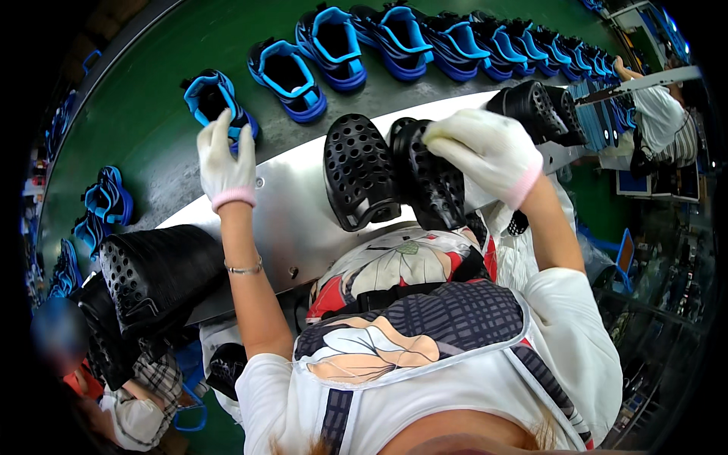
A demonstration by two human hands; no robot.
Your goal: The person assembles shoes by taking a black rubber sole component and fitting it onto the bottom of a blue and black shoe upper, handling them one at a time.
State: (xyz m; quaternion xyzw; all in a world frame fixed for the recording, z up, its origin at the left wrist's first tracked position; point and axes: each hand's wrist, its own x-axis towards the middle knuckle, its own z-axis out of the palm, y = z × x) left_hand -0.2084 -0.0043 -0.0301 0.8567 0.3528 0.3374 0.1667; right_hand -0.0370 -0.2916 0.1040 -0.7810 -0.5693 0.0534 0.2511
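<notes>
My left hand [226, 163], in a white glove with a pink cuff, reaches to the heel of a black-and-blue shoe [213, 98]. Its fingers and thumb are apart at the collar; whether they touch it is unclear. The right hand [485, 148], gloved alike, has its fingers pressed together over a black perforated shoe-shaped piece [432, 178]. What lies between those fingertips, if anything, is hidden. Just left of it stands a second black shoe-shaped piece [361, 171], its face full of round holes. Both pieces rest at the metal ledge [292, 182] before me.
Several black-and-blue shoes [334, 49] stand in a row along the green work surface [163, 106], with others at left [108, 197]. Large black perforated pieces [155, 273] flank me, others [531, 110] to the right. People work at far right [660, 114] and lower left [140, 409].
</notes>
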